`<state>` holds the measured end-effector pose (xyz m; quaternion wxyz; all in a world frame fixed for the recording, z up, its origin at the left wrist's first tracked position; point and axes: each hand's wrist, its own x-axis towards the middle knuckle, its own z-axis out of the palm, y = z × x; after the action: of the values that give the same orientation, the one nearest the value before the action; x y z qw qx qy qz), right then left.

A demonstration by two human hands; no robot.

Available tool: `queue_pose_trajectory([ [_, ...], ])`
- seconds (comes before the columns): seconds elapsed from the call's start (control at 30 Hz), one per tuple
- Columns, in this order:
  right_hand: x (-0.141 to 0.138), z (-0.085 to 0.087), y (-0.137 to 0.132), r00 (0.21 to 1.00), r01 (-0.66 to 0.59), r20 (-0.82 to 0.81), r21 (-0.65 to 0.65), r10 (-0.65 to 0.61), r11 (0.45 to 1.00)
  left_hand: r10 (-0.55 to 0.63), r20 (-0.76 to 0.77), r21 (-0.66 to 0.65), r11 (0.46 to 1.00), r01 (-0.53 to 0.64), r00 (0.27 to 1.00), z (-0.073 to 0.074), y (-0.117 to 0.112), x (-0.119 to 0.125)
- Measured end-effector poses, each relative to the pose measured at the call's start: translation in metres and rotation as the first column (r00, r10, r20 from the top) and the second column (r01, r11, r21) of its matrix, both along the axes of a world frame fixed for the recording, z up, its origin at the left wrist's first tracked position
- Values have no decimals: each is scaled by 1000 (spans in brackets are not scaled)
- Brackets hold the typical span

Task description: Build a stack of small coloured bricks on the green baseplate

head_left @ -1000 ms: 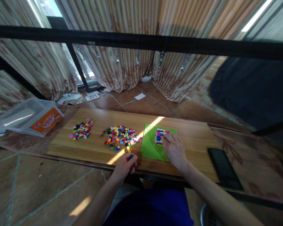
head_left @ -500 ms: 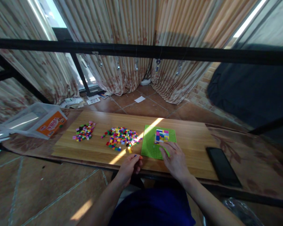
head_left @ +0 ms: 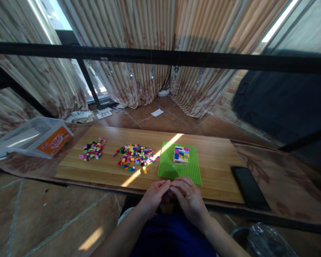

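Note:
My left hand [head_left: 155, 195] and my right hand [head_left: 189, 198] meet at the front edge of the table, below the green baseplate [head_left: 164, 167]. Fingertips of both hands are pinched together around a small toy brick [head_left: 171, 185]; only a sliver of red shows, and the rest is hidden by the fingers. On the baseplate stands a low square build of multicoloured bricks [head_left: 181, 154] with white along its edges. To the left lies a large loose pile of bricks [head_left: 136, 155], with a yellow brick [head_left: 145, 170] at its near side.
A smaller brick pile [head_left: 93, 149] lies further left on the wooden board [head_left: 77, 171]. Beyond it sits a clear plastic box [head_left: 42, 137] with an orange label. A black phone [head_left: 250, 187] lies at the right. A dark metal bar [head_left: 160, 57] crosses behind the table.
My right hand has left the build on the baseplate and come down to my left hand. My left hand has shifted right and nearer my body, still holding the small brick.

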<state>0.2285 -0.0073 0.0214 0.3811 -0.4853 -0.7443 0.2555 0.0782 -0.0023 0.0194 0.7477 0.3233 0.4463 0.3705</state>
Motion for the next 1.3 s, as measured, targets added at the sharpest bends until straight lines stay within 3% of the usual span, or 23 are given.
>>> queue_pose_trajectory([
  [0.17, 9, 5, 4, 996, -3, -88, -16, 2, 1000, -60, -122, 38, 997, 66, 991, 3, 5, -9],
  [0.27, 25, 8, 22, 987, 75, -140, -28, -78, 997, -24, -170, 13, 1000, 26, 985, 1, 11, -19],
  [0.43, 47, 5, 69, 970, 236, 25, 119, -240, 965, 113, -309, 56, 993, -101, 944, -16, 22, -31],
  [0.6, 47, -4, 100, 939, 205, 220, 262, -265, 943, 133, -301, 87, 990, -112, 944, -27, 24, -34],
  [0.77, 44, -10, 108, 917, 187, 299, 259, -263, 948, 132, -286, 105, 989, -106, 949, -25, 21, -36],
  [1.03, 43, -10, 115, 892, 268, 316, 206, -323, 941, 105, -255, 99, 992, -82, 961, -29, 21, -38],
  [1.3, 43, -17, 105, 897, 232, 299, 311, -326, 922, 102, -241, 99, 992, -81, 965, -30, 21, -38],
])
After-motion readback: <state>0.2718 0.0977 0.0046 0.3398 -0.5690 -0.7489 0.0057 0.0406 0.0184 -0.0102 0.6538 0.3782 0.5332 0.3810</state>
